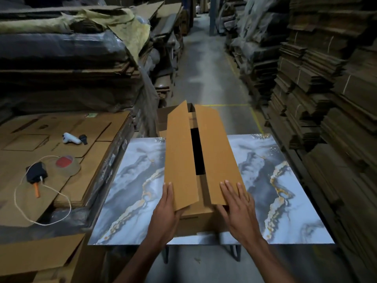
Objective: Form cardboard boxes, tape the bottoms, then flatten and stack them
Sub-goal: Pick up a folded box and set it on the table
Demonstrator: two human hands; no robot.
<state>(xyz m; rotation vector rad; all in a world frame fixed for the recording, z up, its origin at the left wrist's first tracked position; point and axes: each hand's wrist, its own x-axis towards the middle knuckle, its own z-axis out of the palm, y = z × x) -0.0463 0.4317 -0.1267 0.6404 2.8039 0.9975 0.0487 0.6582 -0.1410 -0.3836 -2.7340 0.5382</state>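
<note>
Cardboard, plain brown and unprinted on every visible face, makes up the long box standing lengthwise on the marble-patterned table. No brand, label or legible writing can be made out on the box; a faint mark inside its far end is too small to read. Two long flaps are folded partly inward over the top, with a dark slot open between them. The left hand grips the near corner of the left flap, thumb under and fingers flat along its outer edge. The right hand lies spread and flat on the near end of the right flap, pressing down, not closed around anything.

Left of the table, a stack of flattened cartons carries faint printed outlines and a small green mark at its far edge, none readable. On that stack lie a white handheld device, a roll of brown tape with a red core, and a dark object with an orange tip and a white cord looped around it. Beyond the table a concrete aisle with yellow floor lines runs between tall piles of flat cardboard.
</note>
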